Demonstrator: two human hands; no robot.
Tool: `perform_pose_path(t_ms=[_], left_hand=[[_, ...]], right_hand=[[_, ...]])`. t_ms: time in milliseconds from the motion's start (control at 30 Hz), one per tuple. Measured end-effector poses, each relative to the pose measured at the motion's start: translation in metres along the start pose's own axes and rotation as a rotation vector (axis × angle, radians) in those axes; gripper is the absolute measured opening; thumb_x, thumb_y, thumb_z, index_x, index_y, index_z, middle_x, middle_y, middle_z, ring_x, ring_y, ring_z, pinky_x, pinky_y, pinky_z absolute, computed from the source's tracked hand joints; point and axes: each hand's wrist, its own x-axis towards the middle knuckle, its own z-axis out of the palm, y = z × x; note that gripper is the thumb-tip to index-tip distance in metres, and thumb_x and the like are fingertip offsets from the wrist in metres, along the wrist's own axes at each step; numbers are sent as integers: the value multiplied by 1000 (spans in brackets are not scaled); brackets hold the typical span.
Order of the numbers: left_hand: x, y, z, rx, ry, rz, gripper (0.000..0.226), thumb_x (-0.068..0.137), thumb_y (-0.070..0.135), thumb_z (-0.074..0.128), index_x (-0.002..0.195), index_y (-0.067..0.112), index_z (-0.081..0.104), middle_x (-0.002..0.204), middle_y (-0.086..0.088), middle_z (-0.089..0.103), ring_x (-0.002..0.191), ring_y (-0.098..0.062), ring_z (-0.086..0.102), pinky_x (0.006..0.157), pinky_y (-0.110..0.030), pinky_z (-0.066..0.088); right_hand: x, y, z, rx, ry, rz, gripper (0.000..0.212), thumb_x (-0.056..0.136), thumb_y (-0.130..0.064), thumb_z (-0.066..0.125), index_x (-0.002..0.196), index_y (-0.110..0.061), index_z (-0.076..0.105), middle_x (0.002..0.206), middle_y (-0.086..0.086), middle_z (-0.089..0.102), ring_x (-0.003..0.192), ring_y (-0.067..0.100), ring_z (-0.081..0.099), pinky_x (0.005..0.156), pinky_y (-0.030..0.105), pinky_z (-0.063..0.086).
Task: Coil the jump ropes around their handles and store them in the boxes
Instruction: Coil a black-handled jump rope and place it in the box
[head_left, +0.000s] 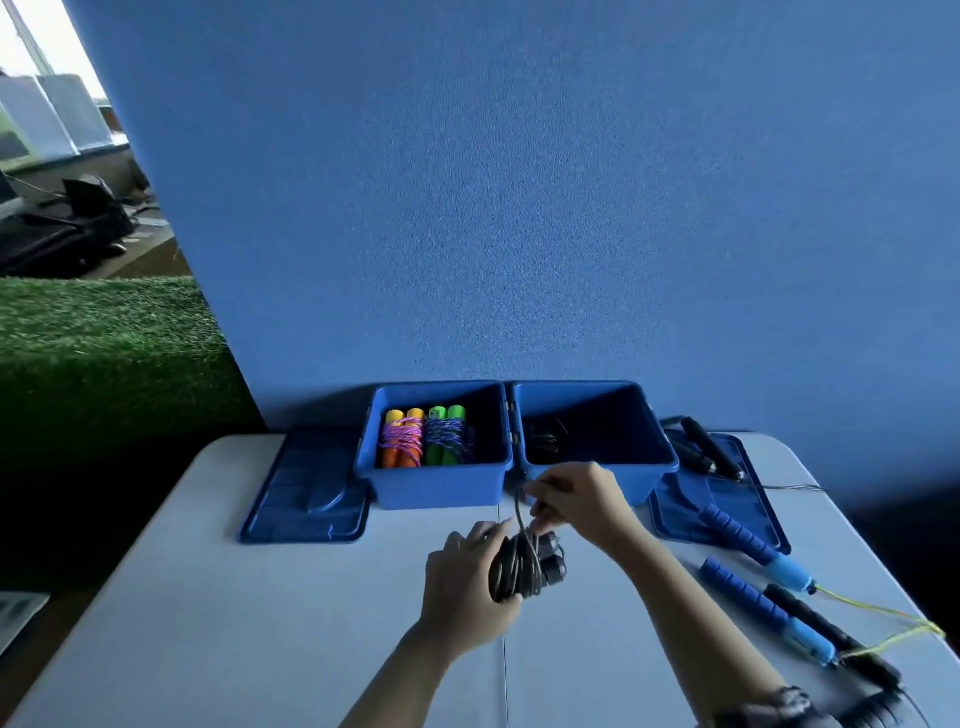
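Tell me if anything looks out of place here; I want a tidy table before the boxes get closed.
Nothing looks damaged. Loose ropes still lie right of the boxes: blue handles partly on the right lid, their yellow cord trailing to the table edge, and black handles behind.

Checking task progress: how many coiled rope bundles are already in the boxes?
3 visible. Orange-handled bundle and green-handled bundle lie side by side in the left box; a dark bundle sits in the right box, where shadow may hide more.
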Motion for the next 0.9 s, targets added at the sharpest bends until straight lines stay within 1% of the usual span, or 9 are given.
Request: perform_pose_path(t_ms=[133,233,333,433,567,633,733,800,900], left_hand=[[-2,4,2,-49,45,53,63,65,38,61,127,36,49,123,21,47,101,-12,51,80,-30,40],[-3,2,5,-67,101,101,60,58,36,65,116,37,51,114,19,52,92,-10,56,71,-30,44],[-3,4,7,-59,123,121,65,55,35,68,116,36,48,115,17,57,91,-11,59,67,-30,46],[-4,4,5,-54,149,127,67,52,32,71,114,34,46,103,16,64,80,-12,63,61,-30,47],[-4,4,0,-43,199,128,69,48,27,74,111,33,47,96,16,63,75,-13,63,59,-30,48],[-3,9,-2,-20,211,112,70,50,25,74,114,34,46,95,17,62,76,-13,62,62,-29,45],[-2,14,-3,-3,219,120,84,50,21,74,127,37,43,101,18,61,81,-11,60,66,-30,46],[-3,13,-3,49,224,169,91,50,21,73,132,43,42,104,17,59,81,-11,59,66,-30,46],[-4,12,-4,73,237,189,87,52,25,69,132,49,43,105,17,57,82,-11,58,67,-30,44]], right_hand=[[3,8,-1,2,33,50,22,85,-10,66,75,10,63,62,19,67,49,27,64,60,42,58],[4,14,1,-50,104,76,23,83,-16,69,71,3,66,59,14,68,44,17,57,55,33,53],[4,17,2,-173,123,84,22,82,-25,68,70,-6,69,60,2,69,46,7,50,56,24,45],[5,18,1,-189,135,113,24,83,-28,67,74,-5,69,63,0,68,57,10,52,58,24,41],[4,21,1,-155,79,218,20,87,-32,63,80,-13,64,67,0,57,64,17,50,50,21,40],[3,24,5,-11,48,312,21,87,-34,61,78,-16,61,77,5,62,63,21,53,48,30,50],[2,24,10,112,55,369,21,85,-33,64,75,-15,62,85,12,69,63,24,55,58,46,58],[1,24,10,111,76,356,19,83,-32,67,73,-15,64,81,13,69,64,25,59,58,48,59],[2,27,8,120,86,349,20,81,-29,71,69,-15,65,74,10,66,60,24,60,53,42,58]])
